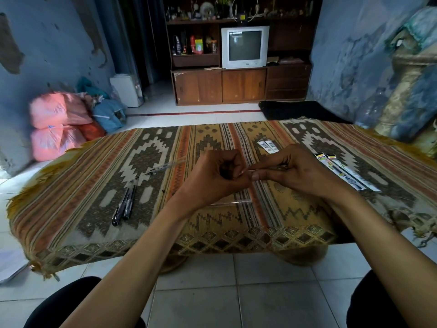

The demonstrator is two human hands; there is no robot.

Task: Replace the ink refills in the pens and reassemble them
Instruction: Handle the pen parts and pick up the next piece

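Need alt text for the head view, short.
Over a low table draped in a patterned woven cloth, a person's left hand and right hand meet, pinching a thin clear pen part between them. Two black pens lie on the left, packaged refills on the right.

Two pens (pixel 124 204) lie left on the cloth-covered table (pixel 71 185), refill packets (pixel 343 172) right, hands between.

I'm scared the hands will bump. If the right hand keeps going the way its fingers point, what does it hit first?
Probably the left hand. The right hand points leftward, its fingertips pinching a thin clear piece, almost touching the left hand's curled fingers. Depth is hard to judge from this single view.
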